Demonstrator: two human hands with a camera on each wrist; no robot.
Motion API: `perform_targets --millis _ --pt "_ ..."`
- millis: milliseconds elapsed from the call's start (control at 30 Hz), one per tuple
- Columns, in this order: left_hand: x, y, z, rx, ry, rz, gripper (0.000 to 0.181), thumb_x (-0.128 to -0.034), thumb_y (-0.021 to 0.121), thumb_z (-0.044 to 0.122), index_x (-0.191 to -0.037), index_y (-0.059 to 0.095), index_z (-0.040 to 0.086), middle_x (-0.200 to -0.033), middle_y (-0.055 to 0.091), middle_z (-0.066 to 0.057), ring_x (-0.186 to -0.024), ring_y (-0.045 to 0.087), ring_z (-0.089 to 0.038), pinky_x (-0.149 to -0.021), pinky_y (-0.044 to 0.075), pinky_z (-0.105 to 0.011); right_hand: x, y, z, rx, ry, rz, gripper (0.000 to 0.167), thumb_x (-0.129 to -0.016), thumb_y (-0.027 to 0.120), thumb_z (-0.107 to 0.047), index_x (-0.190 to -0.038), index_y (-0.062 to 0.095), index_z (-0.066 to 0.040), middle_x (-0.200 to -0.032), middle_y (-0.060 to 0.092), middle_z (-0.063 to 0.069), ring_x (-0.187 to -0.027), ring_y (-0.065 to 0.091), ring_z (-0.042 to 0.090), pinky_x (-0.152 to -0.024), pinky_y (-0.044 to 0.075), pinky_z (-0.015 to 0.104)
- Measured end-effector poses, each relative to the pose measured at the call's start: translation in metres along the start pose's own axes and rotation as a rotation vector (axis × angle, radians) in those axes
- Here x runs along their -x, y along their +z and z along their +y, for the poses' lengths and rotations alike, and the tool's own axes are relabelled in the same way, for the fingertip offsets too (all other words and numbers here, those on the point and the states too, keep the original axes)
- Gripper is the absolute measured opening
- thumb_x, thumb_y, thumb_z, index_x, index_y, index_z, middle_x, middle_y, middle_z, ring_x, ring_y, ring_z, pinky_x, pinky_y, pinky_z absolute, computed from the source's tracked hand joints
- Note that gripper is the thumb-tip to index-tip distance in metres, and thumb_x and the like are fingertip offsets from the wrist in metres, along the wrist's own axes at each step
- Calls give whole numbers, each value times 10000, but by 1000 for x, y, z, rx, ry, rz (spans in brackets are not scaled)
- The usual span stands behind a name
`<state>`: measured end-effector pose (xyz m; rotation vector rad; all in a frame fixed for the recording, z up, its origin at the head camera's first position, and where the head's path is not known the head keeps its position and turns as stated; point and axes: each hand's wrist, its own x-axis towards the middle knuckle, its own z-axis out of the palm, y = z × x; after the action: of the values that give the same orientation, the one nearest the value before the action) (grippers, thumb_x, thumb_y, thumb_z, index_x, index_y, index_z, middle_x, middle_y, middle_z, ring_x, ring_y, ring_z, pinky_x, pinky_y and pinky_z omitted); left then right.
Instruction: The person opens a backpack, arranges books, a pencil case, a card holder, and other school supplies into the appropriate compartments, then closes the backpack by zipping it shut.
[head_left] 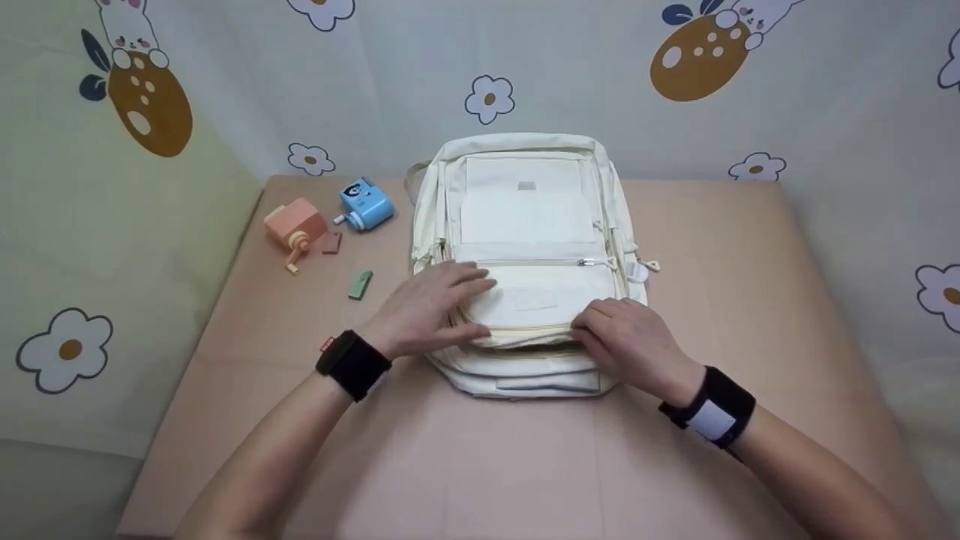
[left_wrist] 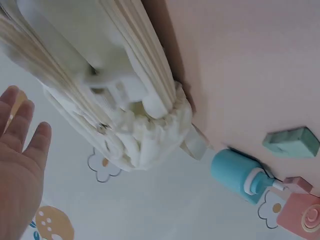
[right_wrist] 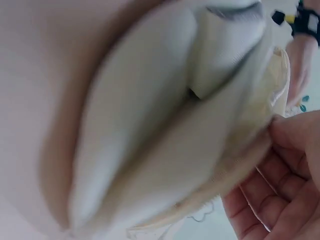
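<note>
Backpack edge [head_left: 536, 335] between right fingers [head_left: 594, 321]

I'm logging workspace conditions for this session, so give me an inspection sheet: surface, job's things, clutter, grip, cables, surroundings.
Surface: pinkish-brown table, faint crease lines.
Job's things: cream backpack on the table, its lower front pocket gaping open.
Clutter: blue sharpener, orange sharpener, green eraser and pink eraser, all left of the backpack.
Grip: left hand over the backpack's left side, fingers extended; right hand pinches the pocket's edge.
Cables: nothing seen.
Surroundings: pale walls printed with flowers and rabbits.
</note>
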<state>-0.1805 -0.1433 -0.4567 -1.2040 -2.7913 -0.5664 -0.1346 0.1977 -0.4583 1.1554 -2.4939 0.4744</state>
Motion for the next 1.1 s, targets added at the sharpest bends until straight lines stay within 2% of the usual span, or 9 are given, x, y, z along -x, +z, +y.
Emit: perform_targets --millis 100,167,233,333,500,633,833,967,1100 --pt "0 4 11 -9 87 -18 753 -947 668 554 -1553 449 163 -1563 460 -78 -1463 373 -253 -1201 263 -437 -12 -9 0 -15 -14 85 76 -931 747 -108 -969 682 -110 -865 646 -29 -747 616 148 -643 503 345" --pt "-5 5 15 -38 93 7 670 -953 728 387 -1526 485 141 -1538 495 -86 -1440 419 -250 -1179 314 -427 -21 -18 1 -26 -19 140 78 -936 747 -111 -969 677 -99 -869 650 -19 -748 620 151 -636 508 353" --pt "-11 2 18 -50 58 52 548 -953 742 239 -1460 557 141 -1474 566 -68 -1381 499 -231 -1129 392 -411 -28 -27 2 -44 -8 186 69 -943 742 -112 -974 684 -91 -878 663 -8 -750 621 160 -630 503 358" --pt "-22 -6 21 -5 -15 144 340 -969 710 148 -1302 646 147 -1320 675 -15 -1235 619 -176 -1008 500 -382 -36 -37 6 -111 23 234 79 -943 741 -106 -1002 699 -75 -904 677 6 -757 609 155 -642 485 323" --pt "-38 -24 21 118 -128 274 182 -1025 619 147 -1202 659 125 -1178 709 1 -1118 661 -153 -935 529 -384 -38 -45 30 -317 132 273 481 -858 825 -80 -1293 624 -35 -1214 652 82 -1075 597 228 -917 462 343" --pt "-49 -38 18 176 -199 319 180 -1061 563 176 -1204 651 111 -1183 690 -14 -1143 638 -155 -987 500 -392 -36 -38 60 -503 318 232 745 -839 848 -76 -1488 484 -103 -1451 529 70 -1319 488 266 -1098 359 458" --pt "-64 -54 13 257 -231 347 180 -1074 538 187 -1191 642 99 -1183 676 -4 -1140 614 -132 -1041 459 -355 -40 -16 108 -630 573 58 694 -909 798 -210 -1523 477 -167 -1549 473 70 -1456 373 295 -1183 246 563" --pt "-72 -61 7 357 -236 388 165 -1051 546 99 -1184 640 81 -1186 671 -8 -1122 599 -131 -1039 446 -336 -48 -6 126 -666 669 -18 635 -930 760 -401 -1476 543 -160 -1534 491 99 -1460 373 292 -1184 248 563" --pt "-81 -63 -2 471 -253 465 190 -1022 572 69 -1191 659 61 -1189 677 -19 -1100 589 -127 -1015 444 -309 -57 0 132 -710 702 2 612 -928 719 -514 -1379 625 -112 -1437 583 98 -1378 473 245 -1166 303 518"
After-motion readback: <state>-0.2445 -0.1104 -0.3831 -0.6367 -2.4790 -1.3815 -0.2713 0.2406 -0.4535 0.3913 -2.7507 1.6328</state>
